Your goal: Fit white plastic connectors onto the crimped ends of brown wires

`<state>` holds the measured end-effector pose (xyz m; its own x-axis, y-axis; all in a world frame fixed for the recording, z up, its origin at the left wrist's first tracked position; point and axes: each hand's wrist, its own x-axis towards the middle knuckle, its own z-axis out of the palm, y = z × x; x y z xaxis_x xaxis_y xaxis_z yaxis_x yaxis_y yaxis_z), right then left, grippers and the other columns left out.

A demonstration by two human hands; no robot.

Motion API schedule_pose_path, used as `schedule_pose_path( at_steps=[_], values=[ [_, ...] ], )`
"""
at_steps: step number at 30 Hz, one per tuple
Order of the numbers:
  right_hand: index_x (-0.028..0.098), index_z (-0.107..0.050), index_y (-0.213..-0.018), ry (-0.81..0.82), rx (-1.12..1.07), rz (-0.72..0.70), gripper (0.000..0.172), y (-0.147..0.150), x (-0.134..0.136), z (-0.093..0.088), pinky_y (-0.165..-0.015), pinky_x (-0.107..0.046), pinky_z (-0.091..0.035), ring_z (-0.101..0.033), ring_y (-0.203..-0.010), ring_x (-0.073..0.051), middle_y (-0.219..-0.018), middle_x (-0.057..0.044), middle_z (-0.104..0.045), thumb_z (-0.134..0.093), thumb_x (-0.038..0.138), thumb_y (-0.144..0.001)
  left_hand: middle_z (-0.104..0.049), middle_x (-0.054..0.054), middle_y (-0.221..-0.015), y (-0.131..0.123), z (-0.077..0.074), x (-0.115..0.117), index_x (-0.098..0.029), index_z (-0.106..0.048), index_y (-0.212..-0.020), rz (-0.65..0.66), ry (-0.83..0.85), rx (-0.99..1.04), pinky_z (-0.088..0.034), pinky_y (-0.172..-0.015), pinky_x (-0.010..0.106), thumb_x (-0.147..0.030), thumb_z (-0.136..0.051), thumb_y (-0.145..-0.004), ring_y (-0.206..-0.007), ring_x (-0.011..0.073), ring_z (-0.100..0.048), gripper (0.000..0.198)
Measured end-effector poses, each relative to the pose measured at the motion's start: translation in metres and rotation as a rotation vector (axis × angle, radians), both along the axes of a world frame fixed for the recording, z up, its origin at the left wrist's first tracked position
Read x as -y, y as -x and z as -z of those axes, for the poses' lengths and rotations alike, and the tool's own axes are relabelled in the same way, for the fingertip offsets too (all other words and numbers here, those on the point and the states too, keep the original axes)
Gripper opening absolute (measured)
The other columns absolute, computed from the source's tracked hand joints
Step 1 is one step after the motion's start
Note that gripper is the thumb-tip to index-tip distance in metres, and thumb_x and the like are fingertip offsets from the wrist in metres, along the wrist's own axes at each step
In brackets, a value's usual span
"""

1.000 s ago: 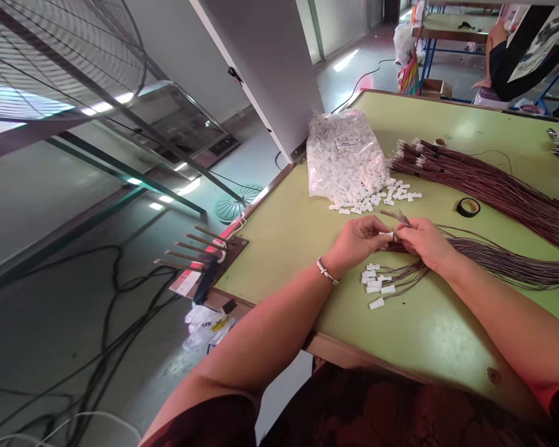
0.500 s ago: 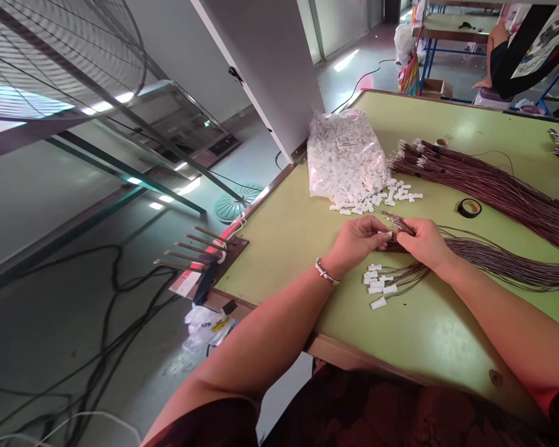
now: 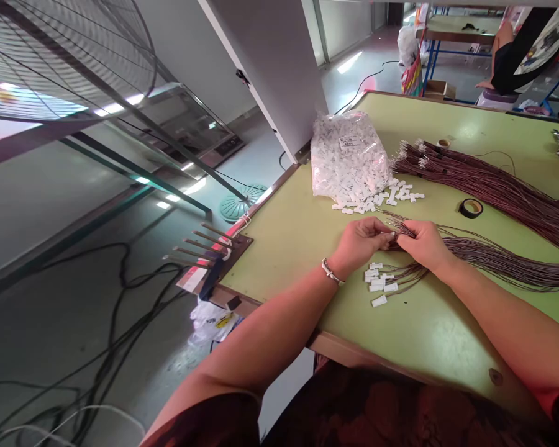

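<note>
My left hand (image 3: 362, 241) pinches a small white plastic connector, mostly hidden by the fingertips. Right beside it, my right hand (image 3: 422, 241) is closed around the terminal ends of a bundle of brown wires (image 3: 503, 257), which trails off to the right across the table. The two hands nearly touch, thumb to thumb. Below them lie several wires fitted with white connectors (image 3: 377, 284). Loose white connectors (image 3: 398, 192) are spread beyond the hands, spilling from a clear plastic bag (image 3: 349, 155) full of them.
A second thick bundle of brown wires (image 3: 489, 186) lies further back on the green table (image 3: 279, 248). Near it is a roll of black tape (image 3: 470, 208). A pronged rack (image 3: 235, 251) is fixed at the left table edge. A person's leg (image 3: 500, 53) shows at the far right.
The connector in my left fingers is now more hidden, close against the wire ends at my right thumb. The whole view has shifted slightly; both hands stay in about the same place.
</note>
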<state>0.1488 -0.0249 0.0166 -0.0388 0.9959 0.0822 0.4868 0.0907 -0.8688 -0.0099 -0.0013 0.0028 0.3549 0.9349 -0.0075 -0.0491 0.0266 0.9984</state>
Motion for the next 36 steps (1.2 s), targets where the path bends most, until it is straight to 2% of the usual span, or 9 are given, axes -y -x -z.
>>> schedule_pose_path(
  at_steps=[8, 19, 23, 26, 30, 31, 32, 35, 36],
  values=[
    [0.02, -0.038, -0.053, 0.057, -0.115, -0.01, 0.018, 0.002, 0.0, 0.0, -0.052, -0.025, -0.022, -0.027, -0.057, -0.009, -0.056, 0.005, -0.028, -0.047, 0.028, -0.066, -0.066, 0.003, -0.065, 0.002, 0.003, 0.0, -0.013, -0.064, -0.07, -0.009, -0.201, -0.102, -0.052, -0.059, 0.024, -0.02, -0.071, -0.07, -0.059, 0.0111, -0.06, 0.009],
    [0.016, -0.051, -0.055, 0.113, -0.137, -0.046, 0.018, -0.005, 0.0, -0.004, -0.049, -0.024, -0.023, -0.03, -0.051, -0.008, -0.049, 0.007, -0.035, -0.054, 0.028, -0.069, -0.067, 0.004, -0.066, 0.015, -0.01, -0.006, -0.013, -0.064, -0.072, 0.088, -0.112, -0.12, -0.049, -0.055, 0.023, -0.021, -0.07, -0.071, -0.056, 0.0101, -0.057, 0.01],
    [0.015, -0.06, -0.063, 0.16, -0.199, -0.033, 0.026, -0.008, -0.002, -0.007, -0.048, -0.023, -0.033, -0.041, -0.048, -0.008, -0.053, 0.003, -0.053, -0.06, 0.039, -0.074, -0.066, 0.002, -0.065, 0.022, -0.018, -0.002, -0.014, -0.066, -0.069, 0.277, -0.194, -0.291, -0.045, -0.055, 0.022, -0.017, -0.069, -0.068, -0.056, 0.0098, -0.056, 0.004],
    [0.016, -0.066, -0.08, 0.121, -0.346, 0.091, 0.029, -0.008, -0.006, -0.003, -0.053, -0.023, -0.043, -0.052, -0.054, -0.009, -0.067, -0.001, -0.064, -0.066, 0.043, -0.072, -0.065, 0.0, -0.062, 0.021, -0.03, 0.009, -0.018, -0.069, -0.066, 0.576, -0.31, -0.398, -0.043, -0.051, 0.02, -0.013, -0.069, -0.066, -0.052, 0.0098, -0.055, 0.005],
    [0.017, -0.064, -0.094, 0.094, -0.428, 0.094, 0.033, -0.006, -0.006, 0.005, -0.042, -0.021, -0.036, -0.043, -0.044, -0.006, -0.061, 0.002, -0.062, -0.069, 0.04, -0.071, -0.071, 0.003, -0.076, 0.034, -0.044, 0.005, -0.021, -0.074, -0.071, 0.919, -0.276, -0.302, -0.048, -0.06, 0.022, -0.013, -0.077, -0.059, -0.066, 0.0146, -0.064, 0.015],
    [0.017, -0.063, -0.095, 0.09, -0.443, 0.085, 0.033, -0.005, -0.006, 0.007, -0.041, -0.021, -0.035, -0.042, -0.043, -0.006, -0.061, 0.002, -0.062, -0.068, 0.04, -0.072, -0.072, 0.004, -0.08, 0.042, -0.045, -0.002, -0.022, -0.074, -0.073, 0.877, -0.263, -0.29, -0.049, -0.064, 0.024, -0.015, -0.079, -0.055, -0.07, 0.0162, -0.065, 0.02],
    [0.018, -0.061, -0.095, 0.085, -0.457, 0.077, 0.032, -0.005, -0.005, 0.007, -0.041, -0.02, -0.035, -0.043, -0.043, -0.007, -0.062, 0.002, -0.063, -0.067, 0.04, -0.073, -0.071, 0.005, -0.078, 0.05, -0.043, -0.011, -0.02, -0.074, -0.073, 0.7, -0.271, -0.317, -0.049, -0.066, 0.025, -0.015, -0.077, -0.059, -0.07, 0.0165, -0.064, 0.015],
    [0.018, -0.06, -0.087, 0.106, -0.442, 0.057, 0.024, -0.003, -0.002, 0.005, -0.043, -0.02, -0.036, -0.047, -0.048, -0.008, -0.066, 0.0, -0.066, -0.064, 0.037, -0.074, -0.067, 0.007, -0.072, 0.072, -0.029, -0.043, -0.015, -0.071, -0.071, -0.212, -0.332, -0.611, -0.047, -0.068, 0.029, -0.015, -0.064, -0.07, -0.067, 0.0174, -0.059, 0.007],
    [0.017, -0.06, -0.084, 0.114, -0.429, 0.058, 0.021, -0.002, -0.001, 0.005, -0.042, -0.02, -0.035, -0.047, -0.048, -0.008, -0.066, -0.001, -0.066, -0.063, 0.036, -0.074, -0.067, 0.008, -0.077, 0.076, -0.021, -0.053, -0.014, -0.071, -0.076, -0.401, -0.337, -0.703, -0.046, -0.07, 0.031, -0.013, -0.061, -0.07, -0.07, 0.0184, -0.058, 0.011]
  ],
)
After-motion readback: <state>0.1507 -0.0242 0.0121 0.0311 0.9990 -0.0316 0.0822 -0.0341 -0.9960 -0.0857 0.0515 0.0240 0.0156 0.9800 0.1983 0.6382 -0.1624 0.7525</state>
